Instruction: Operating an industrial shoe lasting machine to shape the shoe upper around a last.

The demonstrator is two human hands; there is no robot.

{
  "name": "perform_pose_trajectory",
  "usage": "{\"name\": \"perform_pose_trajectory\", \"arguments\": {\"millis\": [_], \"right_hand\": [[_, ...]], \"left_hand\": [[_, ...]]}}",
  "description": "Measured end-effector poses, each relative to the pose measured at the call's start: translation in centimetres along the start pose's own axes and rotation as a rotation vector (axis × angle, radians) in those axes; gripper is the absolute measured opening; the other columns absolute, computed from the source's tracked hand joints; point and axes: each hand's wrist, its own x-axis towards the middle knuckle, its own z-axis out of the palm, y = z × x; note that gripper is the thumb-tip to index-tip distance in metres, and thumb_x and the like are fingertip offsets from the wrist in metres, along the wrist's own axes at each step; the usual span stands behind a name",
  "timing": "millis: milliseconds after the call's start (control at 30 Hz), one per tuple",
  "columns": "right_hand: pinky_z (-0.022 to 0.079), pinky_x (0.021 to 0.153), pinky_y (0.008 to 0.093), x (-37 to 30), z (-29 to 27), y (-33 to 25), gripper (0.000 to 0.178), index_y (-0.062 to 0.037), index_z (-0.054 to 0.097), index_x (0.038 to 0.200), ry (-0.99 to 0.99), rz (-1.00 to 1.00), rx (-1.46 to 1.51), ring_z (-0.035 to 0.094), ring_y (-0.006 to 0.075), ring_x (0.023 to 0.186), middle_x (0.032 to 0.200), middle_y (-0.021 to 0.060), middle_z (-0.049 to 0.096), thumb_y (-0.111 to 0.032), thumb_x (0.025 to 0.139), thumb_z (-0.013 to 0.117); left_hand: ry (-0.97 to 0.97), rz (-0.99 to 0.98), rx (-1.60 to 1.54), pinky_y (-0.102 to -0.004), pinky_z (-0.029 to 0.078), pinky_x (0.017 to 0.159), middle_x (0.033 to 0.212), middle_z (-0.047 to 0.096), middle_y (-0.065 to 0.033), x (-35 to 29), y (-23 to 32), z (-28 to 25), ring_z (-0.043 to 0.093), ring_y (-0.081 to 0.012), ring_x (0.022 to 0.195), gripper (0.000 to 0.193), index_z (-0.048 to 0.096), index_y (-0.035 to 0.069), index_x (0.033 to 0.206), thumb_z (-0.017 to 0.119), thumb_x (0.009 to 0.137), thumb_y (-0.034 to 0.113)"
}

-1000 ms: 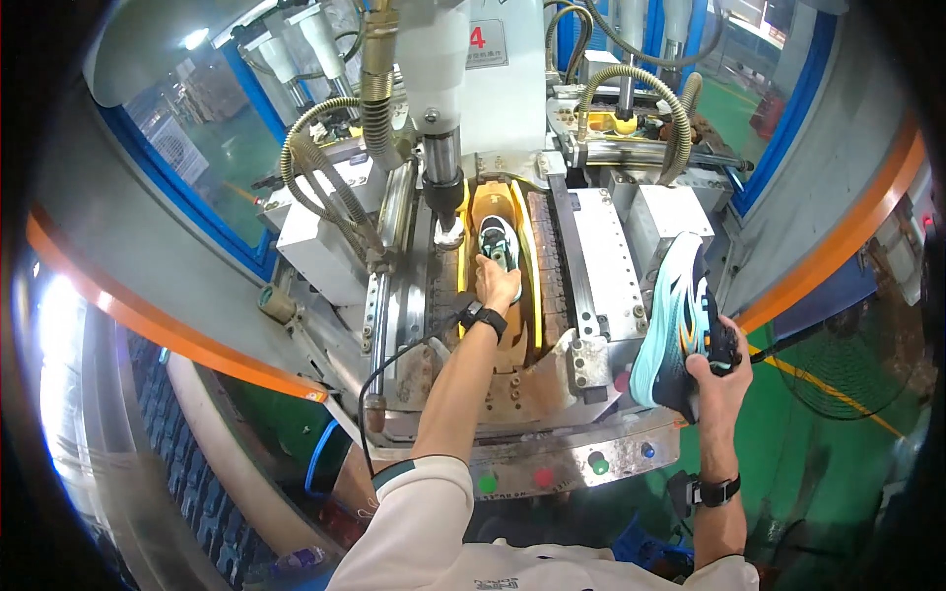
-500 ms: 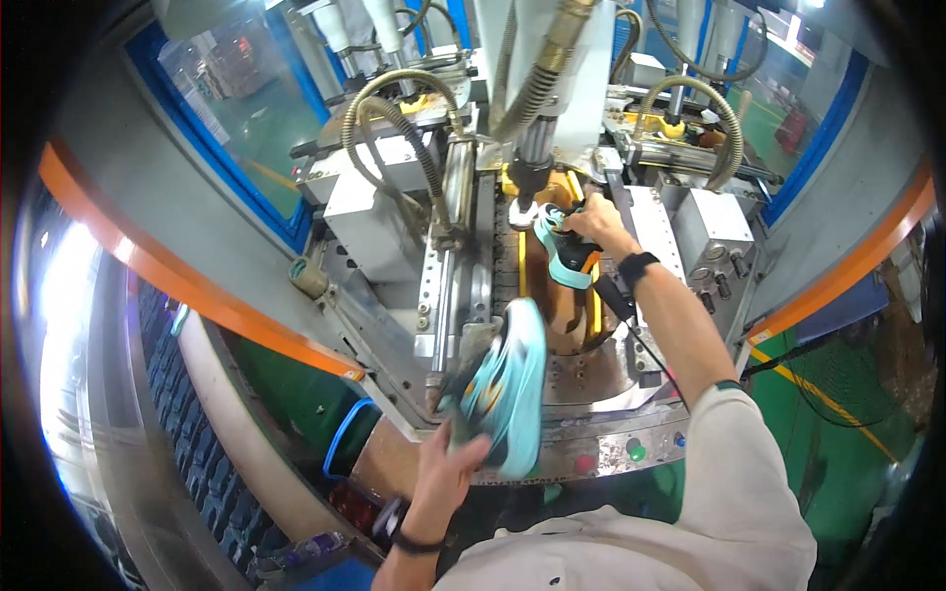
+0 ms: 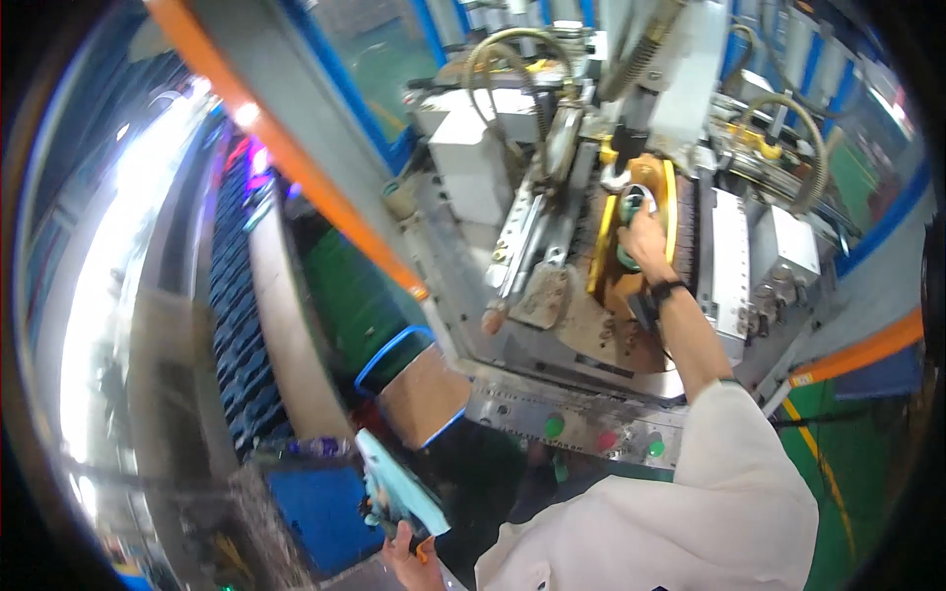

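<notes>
Reaching into the shoe press machine point(image 3: 631, 286), the right hand point(image 3: 645, 239) lay on a teal shoe point(image 3: 631, 212) seated in the yellow-rimmed cradle point(image 3: 670, 212), fingers curled over it. Low at the lower edge, the left hand point(image 3: 409, 557) gripped a second pale teal shoe point(image 3: 394, 488), fingers wrapped around its underside, near a blue bin point(image 3: 315, 517).

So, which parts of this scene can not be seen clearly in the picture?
- Head view: the left hand is partly cut off by the lower edge; its grip on the light blue shoe is unclear.
- The right hand covers the green shoe in the machine.
- The left rim is blurred and overexposed.
</notes>
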Motion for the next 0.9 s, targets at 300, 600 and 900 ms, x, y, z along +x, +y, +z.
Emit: {"name": "perform_pose_trajectory", "arguments": {"millis": [300,600,900], "right_hand": [[0.047,0.085,0.0447,-31.1,7.2,0.7,0.023,-0.0032,0.061,0.101,-0.301,-0.929,0.5,0.057,0.0361,0.099,0.098,0.0157,0.061,0.002,0.079,0.063],[0.046,0.09,0.0462,-31.6,17.5,4.5,0.028,-0.0043,0.06,0.109,-0.328,-1.123,0.242,0.055,0.0359,0.105,0.107,0.017,0.057,-0.002,0.081,0.061],[0.049,0.083,0.0396,-32.7,17.2,-8.0,0.025,-0.0002,0.061,0.107,-0.236,-1.047,0.402,0.061,0.0331,0.091,0.098,0.0174,0.063,0.0,0.082,0.06]], "left_hand": [[-0.052,-0.123,0.002,-0.031,0.054,0.078,0.103,0.067,-0.0071,-3.7,-6.1,-3.7,0.066,-0.0186,0.091,0.035,0.061,-0.001,0.117,0.072,0.084,0.008],[0.276,-0.173,-0.224,-0.0342,0.054,0.073,0.097,0.066,-0.0087,-5.0,-10.5,-17.7,0.065,-0.0212,0.08,0.036,0.064,-0.002,0.111,0.078,0.08,0.012],[0.665,0.163,-0.565,-0.0436,0.06,0.057,0.09,0.067,-0.0129,1.2,-9.4,-40.3,0.069,-0.0286,0.073,0.023,0.065,0.001,0.103,0.07,0.08,0.002]]}}
